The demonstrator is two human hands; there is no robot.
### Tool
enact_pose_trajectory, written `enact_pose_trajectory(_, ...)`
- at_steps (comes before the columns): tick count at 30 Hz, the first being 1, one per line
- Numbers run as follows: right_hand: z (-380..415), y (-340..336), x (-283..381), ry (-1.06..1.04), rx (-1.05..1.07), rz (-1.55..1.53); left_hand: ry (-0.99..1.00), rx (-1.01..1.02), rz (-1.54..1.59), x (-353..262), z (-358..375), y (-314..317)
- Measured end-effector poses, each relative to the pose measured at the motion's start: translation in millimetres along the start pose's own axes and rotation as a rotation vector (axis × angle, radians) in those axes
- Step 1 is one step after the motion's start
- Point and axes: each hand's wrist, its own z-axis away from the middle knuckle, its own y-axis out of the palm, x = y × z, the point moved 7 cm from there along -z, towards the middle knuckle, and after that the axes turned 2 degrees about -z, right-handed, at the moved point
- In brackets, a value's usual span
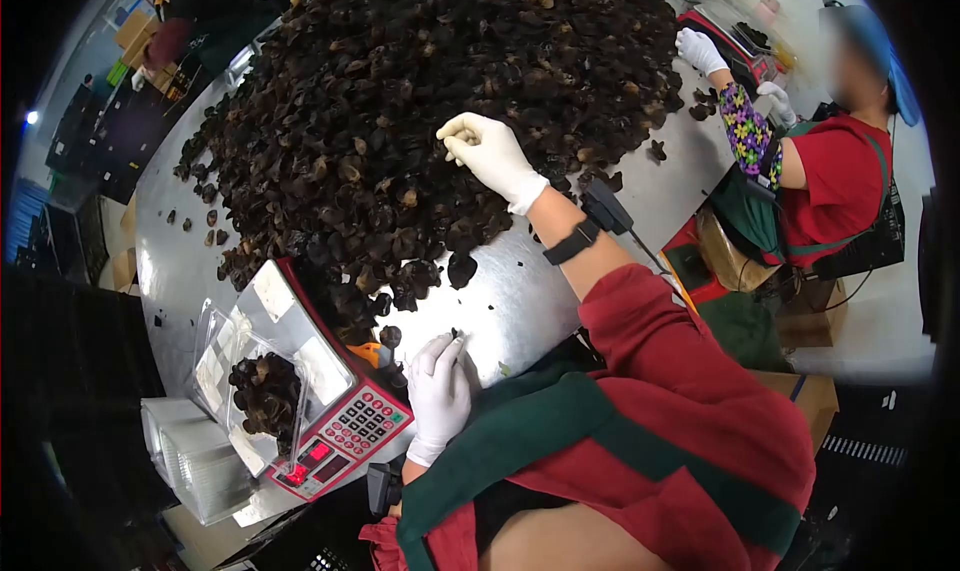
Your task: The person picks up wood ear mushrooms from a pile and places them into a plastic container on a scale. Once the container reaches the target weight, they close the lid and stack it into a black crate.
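Note:
A large heap of dark, curled, mushroom-like pieces (400, 101) covers much of the metal table (500, 321). Over its near part is my right hand (490, 156), white-gloved, with fingers curled in toward the thumb; what they hold, if anything, is too small to name. Lower down, my left hand (438, 396), also white-gloved, rests at the table's near edge beside the scale (365, 421). Its fingers are bent together, with a small dark piece at their tips. On the scale's plate, a clear plastic tray (213, 343) holds a clump of the dark pieces (265, 396).
Stacked clear containers (200, 461) stand left of the scale. An orange-handled object (371, 354) lies behind it. At the right, a co-worker in a red shirt (840, 181) has gloved hands near another scale (735, 46). Another person (200, 21) stands at the upper left.

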Motion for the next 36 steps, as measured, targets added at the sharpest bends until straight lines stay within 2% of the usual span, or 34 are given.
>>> enact_pose_trajectory(2, 14, -1, -1, 0.085, 0.145, -0.335, 0.014, 0.006, 0.000, 0, -1, 2)
enact_pose_trajectory(3, 20, -6, -2, 0.084, 0.140, -0.333, 0.016, 0.011, -0.008, 0, -1, 3)
enact_pose_trajectory(5, 33, -7, -2, 0.115, 0.242, -0.545, 0.018, 0.014, -0.007, 1, -2, 2)
enact_pose_trajectory(10, 60, -5, -3, 0.169, 0.303, -0.677, -0.030, 0.003, 0.099, -1, -10, -3)
enact_pose_trajectory(12, 80, 4, 9, 0.188, 0.391, -0.612, -0.072, 0.004, 0.127, -10, -25, -12)
enact_pose_trajectory(13, 93, 11, 16, 0.205, 0.440, -0.587, -0.425, -0.012, 0.630, 21, -23, 7)
enact_pose_trajectory(15, 126, 34, 10, 0.286, 0.623, -0.580, -0.658, -0.092, 1.084, 5, -47, -1)
enact_pose_trajectory(17, 153, 48, 11, 0.264, 0.770, -0.518, -0.644, -0.004, 1.054, 16, -53, 7)
enact_pose_trajectory(19, 167, 44, 7, 0.247, 0.758, -0.419, -0.538, 0.008, 1.014, 25, -50, 21)
enact_pose_trajectory(23, 188, 36, -4, 0.433, 0.728, -0.616, -0.580, 0.000, 0.967, 32, -35, 35)
enact_pose_trajectory(24, 189, 32, -2, 0.339, 0.666, -0.476, -0.565, -0.014, 0.953, 30, -34, 38)
enact_pose_trajectory(25, 192, 30, -3, 0.340, 0.661, -0.476, -0.549, -0.031, 0.942, 28, -34, 41)
enact_pose_trajectory(27, 195, 23, -5, 0.248, 0.635, -0.269, -0.532, -0.003, 0.940, 23, -32, 43)
enact_pose_trajectory(29, 196, 15, -4, 0.254, 0.593, -0.274, -0.583, 0.101, 0.824, 16, -34, 44)
enact_pose_trajectory(31, 197, 6, 4, 0.213, 0.580, -0.192, -0.640, 0.084, 0.909, 17, -31, 48)
enact_pose_trajectory(33, 199, -2, 6, 0.212, 0.542, -0.199, -0.655, 0.151, 0.906, 19, -28, 56)
enact_pose_trajectory(36, 203, -15, 7, 0.099, 0.497, 0.006, -0.571, 0.216, 0.916, 4, -34, 59)
